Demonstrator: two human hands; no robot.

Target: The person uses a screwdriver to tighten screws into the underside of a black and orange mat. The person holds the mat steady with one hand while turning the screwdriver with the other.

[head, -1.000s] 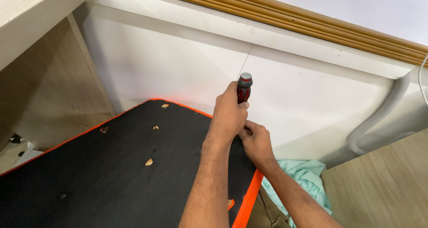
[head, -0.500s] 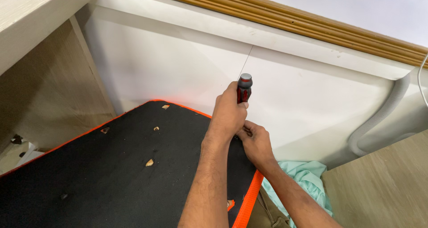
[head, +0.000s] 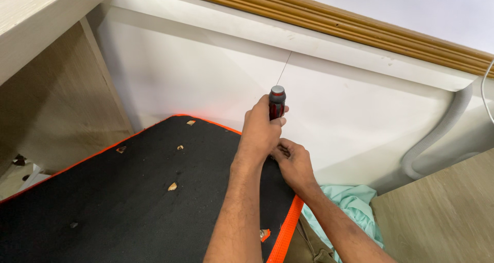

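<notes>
A: The screwdriver [head: 277,103] stands upright just above the middle of the frame, its red-and-black handle wrapped by the left hand [head: 261,134], fingers closed tight around it. Only the handle and grey cap show; the shaft and tip are hidden behind the hand.

B: And the right hand [head: 294,165]?

A: Just below and right of it, fingers curled down at the edge of the black panel [head: 128,201], beside the orange trim [head: 286,231]. Whether they pinch anything cannot be told.

B: What could go wrong?

A: Since the tip is out of sight and the right hand's fingers sit close under it, a slip off the fastener would likely jab them or gouge the panel. Pressing at an angle would cause that.

B: Any containers?

A: None visible. A mint-green cloth [head: 350,206] lies loose at lower right, a grey corrugated hose [head: 442,132] curves at the right edge, and small tan chips [head: 173,187] scatter on the panel.
</notes>
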